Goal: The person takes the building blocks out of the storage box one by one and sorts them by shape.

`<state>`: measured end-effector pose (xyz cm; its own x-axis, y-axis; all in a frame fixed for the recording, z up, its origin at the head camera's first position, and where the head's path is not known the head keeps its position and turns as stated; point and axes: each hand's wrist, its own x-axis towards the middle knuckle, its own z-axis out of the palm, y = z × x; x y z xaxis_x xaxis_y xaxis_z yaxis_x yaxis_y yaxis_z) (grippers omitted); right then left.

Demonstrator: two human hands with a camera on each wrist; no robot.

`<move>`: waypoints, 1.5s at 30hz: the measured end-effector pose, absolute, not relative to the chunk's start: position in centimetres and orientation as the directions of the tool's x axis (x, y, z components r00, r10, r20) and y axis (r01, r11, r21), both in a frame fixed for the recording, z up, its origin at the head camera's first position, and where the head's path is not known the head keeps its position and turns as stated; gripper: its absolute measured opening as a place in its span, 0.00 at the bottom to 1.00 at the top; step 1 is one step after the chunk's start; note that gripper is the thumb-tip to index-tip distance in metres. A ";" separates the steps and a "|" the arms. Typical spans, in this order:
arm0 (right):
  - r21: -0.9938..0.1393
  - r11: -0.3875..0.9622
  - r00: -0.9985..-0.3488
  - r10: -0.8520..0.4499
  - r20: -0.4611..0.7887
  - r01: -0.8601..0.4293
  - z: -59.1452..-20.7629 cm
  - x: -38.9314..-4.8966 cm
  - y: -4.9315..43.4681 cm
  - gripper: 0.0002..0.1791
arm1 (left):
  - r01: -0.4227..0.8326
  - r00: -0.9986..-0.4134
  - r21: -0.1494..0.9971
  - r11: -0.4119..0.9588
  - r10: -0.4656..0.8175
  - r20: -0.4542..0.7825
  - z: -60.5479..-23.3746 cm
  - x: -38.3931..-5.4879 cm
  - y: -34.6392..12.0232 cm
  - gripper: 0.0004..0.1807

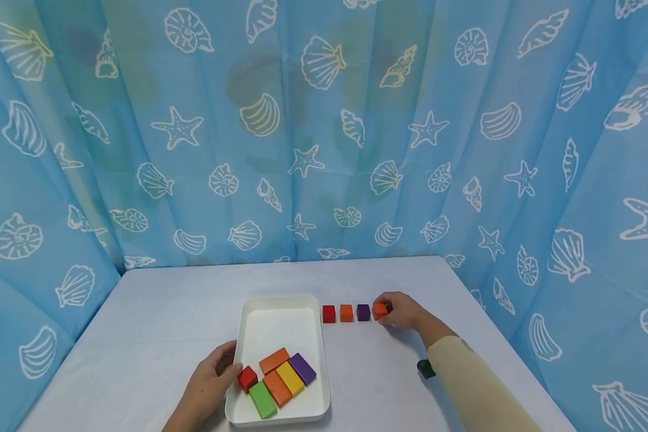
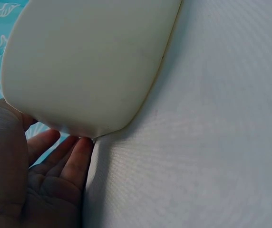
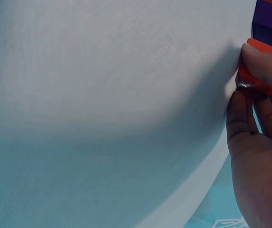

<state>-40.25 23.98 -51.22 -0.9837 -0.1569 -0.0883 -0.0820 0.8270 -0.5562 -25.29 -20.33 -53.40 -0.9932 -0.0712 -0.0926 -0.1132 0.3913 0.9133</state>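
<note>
The right hand (image 1: pixel 405 312) had its fingers clamped on an orange cube (image 1: pixel 379 311) beside a purple cube (image 1: pixel 363 312), seemingly for alignment; the left hand's (image 1: pixel 210 381) fingers gripped the white tray (image 1: pixel 281 324), apparently steadying it.

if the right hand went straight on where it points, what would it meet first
Probably the purple cube, just left of the orange cube the right hand pinches, though its exact line is unclear.

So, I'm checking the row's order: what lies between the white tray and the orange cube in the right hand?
In the head view, from the tray: a red cube, an orange cube and a purple cube.
</note>
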 end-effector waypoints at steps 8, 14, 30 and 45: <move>-0.583 0.809 -0.978 -0.174 -0.112 -0.077 -51.0 -39.8 23.9 0.31 | -0.103 -0.995 0.918 0.382 -0.055 -0.088 -53.5 -25.1 -20.4 0.31; -0.598 0.799 -0.968 -0.201 -0.154 -0.071 -50.4 -39.5 23.5 0.47 | -0.091 -0.996 0.919 0.383 -0.047 -0.079 -53.4 -25.2 -20.5 0.32; -0.602 0.765 -0.946 -0.321 -0.048 -0.229 -48.3 -38.5 19.1 0.50 | -0.086 -0.996 0.917 0.389 -0.039 -0.077 -53.5 -25.1 -20.6 0.31; -0.740 0.564 -0.848 -0.529 0.017 -0.367 -45.1 -34.7 9.8 0.47 | -0.088 -0.996 0.917 0.389 -0.031 -0.082 -53.5 -25.2 -21.0 0.32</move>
<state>-34.75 9.78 -45.13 -0.8483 -0.5293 0.0173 -0.3670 0.5640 -0.7397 -25.24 -20.98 -53.48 -0.9961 -0.0315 -0.0825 -0.0882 0.3894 0.9168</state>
